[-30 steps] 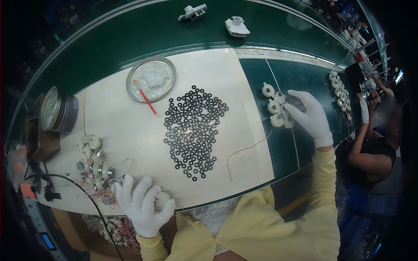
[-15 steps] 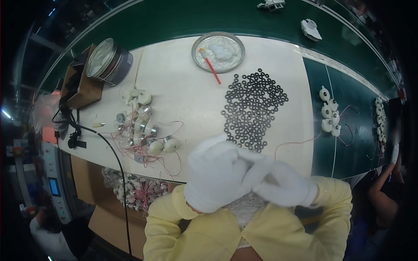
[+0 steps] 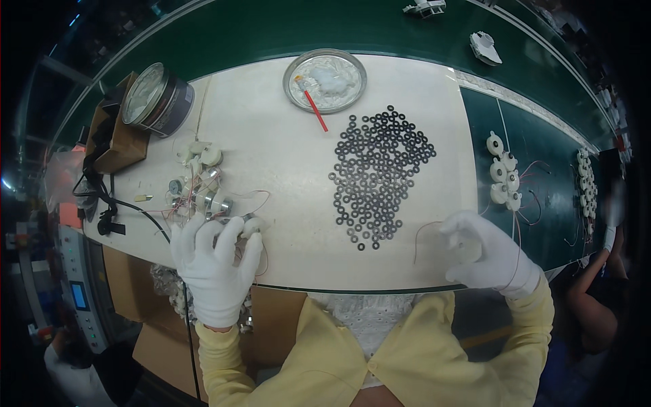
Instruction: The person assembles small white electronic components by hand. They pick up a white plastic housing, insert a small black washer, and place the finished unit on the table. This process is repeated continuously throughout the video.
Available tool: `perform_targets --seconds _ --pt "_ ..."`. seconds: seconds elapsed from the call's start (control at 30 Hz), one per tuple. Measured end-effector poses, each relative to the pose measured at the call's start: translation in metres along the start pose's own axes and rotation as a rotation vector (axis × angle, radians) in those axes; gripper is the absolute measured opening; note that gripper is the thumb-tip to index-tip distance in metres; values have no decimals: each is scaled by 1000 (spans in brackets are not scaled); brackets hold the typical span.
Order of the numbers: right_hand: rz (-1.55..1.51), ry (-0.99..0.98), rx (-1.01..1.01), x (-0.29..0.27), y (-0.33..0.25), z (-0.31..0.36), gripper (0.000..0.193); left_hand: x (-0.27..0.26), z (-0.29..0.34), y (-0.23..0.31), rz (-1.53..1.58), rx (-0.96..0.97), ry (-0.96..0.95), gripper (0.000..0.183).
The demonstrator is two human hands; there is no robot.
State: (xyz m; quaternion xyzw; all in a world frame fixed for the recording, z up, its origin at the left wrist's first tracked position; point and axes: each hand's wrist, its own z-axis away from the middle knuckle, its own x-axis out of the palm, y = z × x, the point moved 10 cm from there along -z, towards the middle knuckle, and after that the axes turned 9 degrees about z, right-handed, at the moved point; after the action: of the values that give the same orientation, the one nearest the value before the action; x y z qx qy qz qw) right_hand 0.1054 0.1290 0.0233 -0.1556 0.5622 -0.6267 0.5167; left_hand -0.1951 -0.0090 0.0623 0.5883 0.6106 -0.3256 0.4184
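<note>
My gloved left hand [image 3: 215, 271] is over the near edge of a cluster of small white-capped motors [image 3: 215, 205] with thin red wires. Its fingers are spread, and the fingertips are close to a pale motor [image 3: 254, 226]; contact cannot be made out. Toward the right, my gloved right hand [image 3: 491, 254] curls its thumb and fingers round a small whitish motor [image 3: 468, 248], partly hidden and blurred. A thin red wire trails from that hand onto the white tabletop [image 3: 291, 183]. Many black rings [image 3: 380, 173] lie flat in a patch between the hands.
A round metal tray [image 3: 325, 81] of whitish paste, with a red-handled brush [image 3: 316, 110], sits at the back. A tin [image 3: 159, 102] and a cardboard box [image 3: 122, 142] stand left. More white motors [image 3: 503, 173] lie on the green surface at right, where another person's arm [image 3: 597, 271] shows.
My hands have come apart from the middle: the left has gone left to the motors, the right has shifted right with a motor in it. The view has shifted slightly.
</note>
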Motion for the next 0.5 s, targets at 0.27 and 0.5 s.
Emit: perform_targets --seconds 0.27,0.5 --pt "115 60 -86 13 4 -1 63 13 -14 29 70 130 -51 45" --pt "717 8 -135 8 -13 1 70 33 -19 41 198 205 -136 51"
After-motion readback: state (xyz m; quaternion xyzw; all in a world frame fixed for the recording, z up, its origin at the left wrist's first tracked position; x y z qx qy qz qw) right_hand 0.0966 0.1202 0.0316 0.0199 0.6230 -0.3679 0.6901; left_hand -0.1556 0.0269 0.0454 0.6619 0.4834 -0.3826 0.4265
